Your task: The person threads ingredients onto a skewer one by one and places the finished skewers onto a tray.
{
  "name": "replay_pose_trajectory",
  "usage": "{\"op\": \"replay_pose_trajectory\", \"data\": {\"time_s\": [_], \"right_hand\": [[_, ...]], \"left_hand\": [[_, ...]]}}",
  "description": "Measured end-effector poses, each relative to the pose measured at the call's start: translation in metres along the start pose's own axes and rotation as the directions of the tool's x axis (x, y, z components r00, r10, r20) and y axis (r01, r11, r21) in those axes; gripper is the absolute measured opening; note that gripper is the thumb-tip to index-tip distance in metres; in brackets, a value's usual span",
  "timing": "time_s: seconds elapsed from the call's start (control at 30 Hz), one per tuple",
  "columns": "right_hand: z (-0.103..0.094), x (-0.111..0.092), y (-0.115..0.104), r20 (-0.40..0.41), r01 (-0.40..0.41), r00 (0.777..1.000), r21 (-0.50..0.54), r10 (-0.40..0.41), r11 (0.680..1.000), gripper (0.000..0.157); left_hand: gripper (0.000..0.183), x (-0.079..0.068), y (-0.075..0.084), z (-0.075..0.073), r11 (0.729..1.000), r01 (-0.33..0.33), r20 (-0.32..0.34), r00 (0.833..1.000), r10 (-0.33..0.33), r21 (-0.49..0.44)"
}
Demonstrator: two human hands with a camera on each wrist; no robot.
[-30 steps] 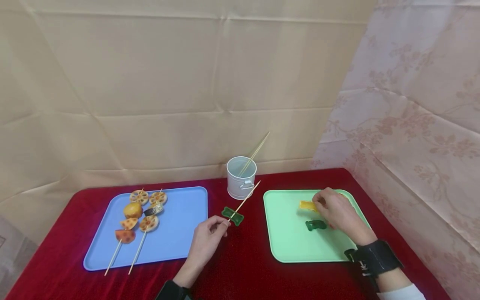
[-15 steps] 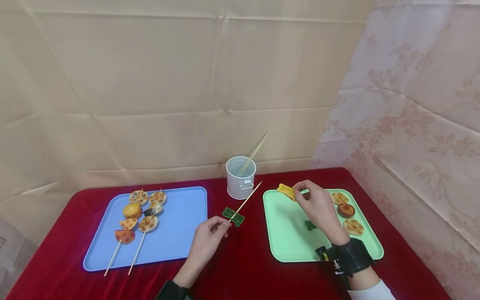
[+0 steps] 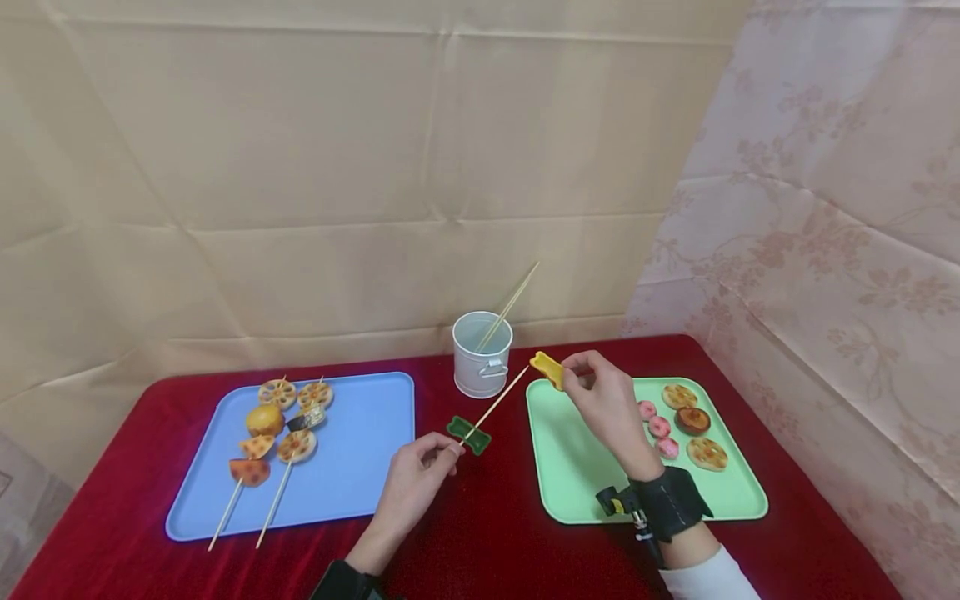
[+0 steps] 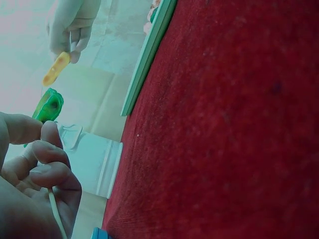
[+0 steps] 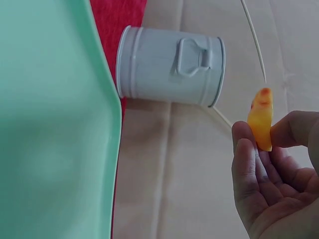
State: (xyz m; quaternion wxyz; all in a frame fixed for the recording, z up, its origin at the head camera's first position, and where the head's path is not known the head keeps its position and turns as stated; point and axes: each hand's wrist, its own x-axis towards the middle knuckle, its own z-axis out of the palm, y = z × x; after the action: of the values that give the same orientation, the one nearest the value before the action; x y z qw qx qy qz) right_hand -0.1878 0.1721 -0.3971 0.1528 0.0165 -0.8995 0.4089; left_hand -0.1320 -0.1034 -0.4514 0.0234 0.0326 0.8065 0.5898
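Leftward and a little lower since half a second ago comes the right hand [image 3: 606, 402], carrying the yellow bone-shaped piece [image 3: 547, 371] from over the light green tray [image 3: 573, 471] to the tip of the bamboo skewer [image 3: 498, 402]. Its thumb and fingers are closed in a pinch on that piece, which sits just beside the point (whether they touch, I cannot tell). The left hand [image 3: 418, 477], fingers curled, pinches the skewer near the dark green bone-shaped piece [image 3: 467, 436] threaded on it, above the desk [image 3: 480, 542] with its red cloth. Behind stands the white bucket [image 3: 476, 375], thin sticks [image 3: 517, 297] leaning out of it. Three pink pieces [image 3: 660, 427] now show on the green tray, beside a brown round piece [image 3: 692, 421] and two browned slices [image 3: 707, 454]. Two loaded skewers [image 3: 273, 506] lie on the blue tray [image 3: 367, 450], handles jutting past its near edge.
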Motion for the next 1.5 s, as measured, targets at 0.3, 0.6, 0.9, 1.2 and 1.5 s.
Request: {"op": "replay_pose_trajectory", "data": {"time_s": [0.3, 0.6, 0.9, 1.2, 1.5], "right_hand": [[0.009, -0.001, -0.005, -0.012, -0.028, 1.000, 0.062, 0.029, 0.998, 0.015], [0.013, -0.002, -0.008, 0.015, -0.041, 0.999, 0.071, 0.041, 0.997, 0.014], [0.013, -0.002, -0.009, 0.022, -0.017, 1.000, 0.068, 0.016, 0.998, 0.013], [0.016, -0.004, -0.009, 0.051, 0.014, 0.999, 0.104, -0.020, 0.995, 0.010], [0.018, -0.007, -0.013, 0.068, 0.018, 0.997, 0.116, -0.026, 0.993, 0.009]], "left_hand": [[0.015, -0.001, -0.002, 0.000, 1.000, -0.023, 0.011, 1.000, 0.023, 0.013], [0.015, 0.000, -0.004, 0.001, 1.000, -0.013, 0.037, 0.999, 0.012, 0.020], [0.014, 0.001, -0.005, 0.001, 1.000, 0.001, 0.043, 0.999, -0.002, 0.027], [0.015, 0.000, -0.004, 0.000, 1.000, 0.002, 0.044, 0.999, -0.003, 0.027], [0.013, 0.000, -0.003, 0.000, 1.000, -0.013, 0.023, 1.000, 0.012, 0.023]]}}
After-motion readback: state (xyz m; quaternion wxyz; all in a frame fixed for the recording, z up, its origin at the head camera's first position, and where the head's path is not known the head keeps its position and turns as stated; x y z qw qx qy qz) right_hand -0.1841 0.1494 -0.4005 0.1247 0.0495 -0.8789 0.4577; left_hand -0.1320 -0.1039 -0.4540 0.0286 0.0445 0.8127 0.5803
